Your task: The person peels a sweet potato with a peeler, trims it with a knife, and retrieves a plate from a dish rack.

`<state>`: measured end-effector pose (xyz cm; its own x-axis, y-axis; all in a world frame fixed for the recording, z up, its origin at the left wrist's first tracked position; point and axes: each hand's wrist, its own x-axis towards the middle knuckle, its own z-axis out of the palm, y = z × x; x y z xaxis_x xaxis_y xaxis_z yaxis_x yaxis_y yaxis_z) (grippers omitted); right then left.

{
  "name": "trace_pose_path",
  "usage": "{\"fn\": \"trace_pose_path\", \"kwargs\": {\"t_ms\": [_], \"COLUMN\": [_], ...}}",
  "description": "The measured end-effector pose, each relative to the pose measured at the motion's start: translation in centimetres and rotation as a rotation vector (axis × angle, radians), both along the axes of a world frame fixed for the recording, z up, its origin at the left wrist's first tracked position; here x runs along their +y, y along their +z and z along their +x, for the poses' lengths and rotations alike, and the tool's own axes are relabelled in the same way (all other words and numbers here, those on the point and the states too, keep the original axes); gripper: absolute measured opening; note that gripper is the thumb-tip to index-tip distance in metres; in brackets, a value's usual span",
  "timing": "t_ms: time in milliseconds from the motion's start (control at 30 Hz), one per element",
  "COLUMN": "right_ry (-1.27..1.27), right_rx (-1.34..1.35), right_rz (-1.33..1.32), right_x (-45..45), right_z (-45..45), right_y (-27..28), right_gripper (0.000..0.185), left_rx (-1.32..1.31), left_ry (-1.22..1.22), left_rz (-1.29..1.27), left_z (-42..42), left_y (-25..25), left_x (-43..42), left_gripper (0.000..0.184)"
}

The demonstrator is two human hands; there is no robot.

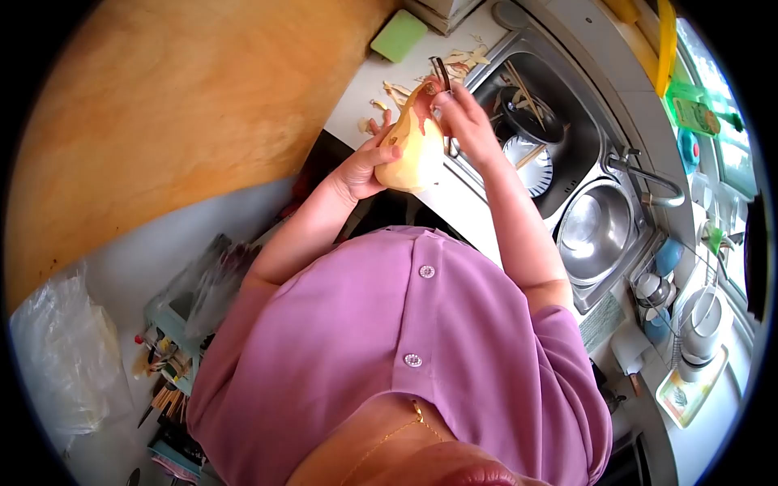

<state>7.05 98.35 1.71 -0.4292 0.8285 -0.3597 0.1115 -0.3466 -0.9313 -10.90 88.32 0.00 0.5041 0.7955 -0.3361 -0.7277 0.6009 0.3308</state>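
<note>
A large, mostly peeled sweet potato (412,158) with pale yellow flesh is held over the counter edge. Patches of reddish-brown skin remain at its upper end. My left hand (366,166) is wrapped round its lower left side. At the upper right side, my right hand (463,117) grips a peeler (442,74); its dark handle end sticks up past my fingers, and its blade is hard to make out. Strips of peel (466,61) lie on the white counter (356,101) just beyond the sweet potato.
To the right is a steel sink (579,154) with a dark pan (539,121), chopsticks and a striped plate (531,174). A metal basin (596,223) sits under the faucet (656,185). A green sponge (399,36) lies at the back, and a dish rack (660,296) stands at right.
</note>
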Motion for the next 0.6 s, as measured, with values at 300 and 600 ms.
{"fn": "trace_pose_path", "kwargs": {"t_ms": [300,600], "right_ry": [0.352,0.382], "right_rx": [-0.12,-0.712], "right_rz": [0.479,1.294], "right_x": [-2.5,-0.4], "right_z": [4.1,3.7], "right_y": [1.3,0.4], "right_gripper": [0.032,0.057], "left_rx": [0.304,-0.002], "left_ry": [0.028,-0.043], "left_rz": [0.089,-0.122], "left_z": [-1.2,0.1], "left_y": [2.1,1.1], "left_x": [0.0,-1.5], "left_gripper": [0.082,0.074]}}
